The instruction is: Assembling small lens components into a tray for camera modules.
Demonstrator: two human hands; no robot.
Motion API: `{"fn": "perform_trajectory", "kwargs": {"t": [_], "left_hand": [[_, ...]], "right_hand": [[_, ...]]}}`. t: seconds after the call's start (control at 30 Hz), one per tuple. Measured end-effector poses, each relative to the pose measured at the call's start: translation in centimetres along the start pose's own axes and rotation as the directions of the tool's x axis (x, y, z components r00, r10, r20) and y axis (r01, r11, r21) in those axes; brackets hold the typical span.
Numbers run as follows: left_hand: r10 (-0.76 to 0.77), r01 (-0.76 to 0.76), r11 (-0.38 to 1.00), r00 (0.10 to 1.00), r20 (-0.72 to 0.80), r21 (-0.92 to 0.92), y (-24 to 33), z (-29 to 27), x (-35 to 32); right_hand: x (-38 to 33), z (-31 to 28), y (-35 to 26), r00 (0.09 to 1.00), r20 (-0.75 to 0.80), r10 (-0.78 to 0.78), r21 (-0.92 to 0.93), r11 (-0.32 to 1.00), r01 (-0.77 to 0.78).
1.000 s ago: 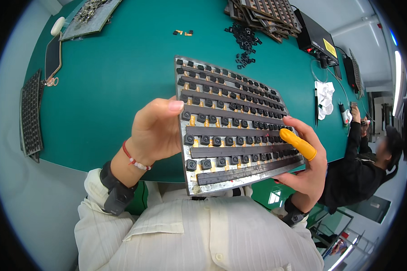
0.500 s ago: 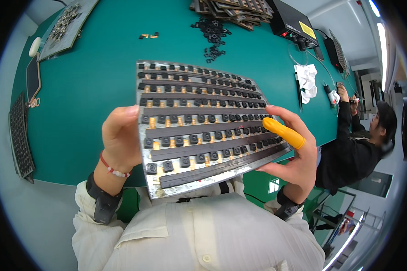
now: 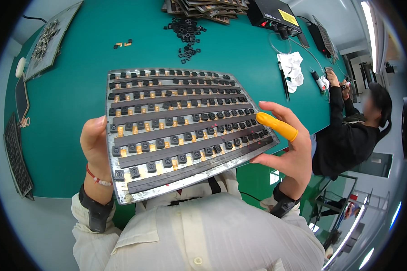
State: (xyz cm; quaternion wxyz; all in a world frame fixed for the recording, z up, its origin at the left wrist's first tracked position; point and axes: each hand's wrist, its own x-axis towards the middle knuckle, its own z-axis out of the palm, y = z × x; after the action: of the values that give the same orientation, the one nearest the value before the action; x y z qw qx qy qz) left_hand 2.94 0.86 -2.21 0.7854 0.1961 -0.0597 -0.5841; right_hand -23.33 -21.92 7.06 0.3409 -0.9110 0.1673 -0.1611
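Note:
A metal tray (image 3: 135, 194) with dark strips and rows of small black square parts on gold-coloured flex pieces is held up in front of my chest. My left hand (image 3: 95, 147) grips its left edge, thumb at the rim and the other fingers hidden behind the plate. At the right edge, my right hand (image 3: 287, 147) holds the tray between thumb and fingers. A yellow finger cot (image 3: 278, 127) covers one finger of that hand.
On the green table (image 3: 77, 81) lie a heap of black square parts (image 3: 185, 34) and a few gold pieces (image 3: 123, 44). Stacked trays (image 3: 208, 9), a black control box (image 3: 273, 16), a white cloth (image 3: 292, 70) and black tweezers (image 3: 284, 81) lie beyond. At right sits a co-worker (image 3: 352, 135).
The tray and both hands have shifted left in view, and the tray's face is turned more toward me. The table and its things have also shifted left in the picture.

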Motion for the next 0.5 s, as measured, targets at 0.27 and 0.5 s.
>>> {"fn": "perform_trajectory", "kwargs": {"t": [0.27,0.5], "left_hand": [[0.036,-0.033,0.999,0.996,-0.081,0.028,0.1,0.3,-0.3],[0.052,-0.047,0.998,0.993,-0.105,0.049,0.2,1.0,0.0]], "right_hand": [[-0.7,0.1,0.3,0.998,-0.029,0.053,-0.013,0.998,-0.054],[1.4,1.1,-1.1,0.991,0.064,-0.115,-0.125,0.985,0.122]]}}
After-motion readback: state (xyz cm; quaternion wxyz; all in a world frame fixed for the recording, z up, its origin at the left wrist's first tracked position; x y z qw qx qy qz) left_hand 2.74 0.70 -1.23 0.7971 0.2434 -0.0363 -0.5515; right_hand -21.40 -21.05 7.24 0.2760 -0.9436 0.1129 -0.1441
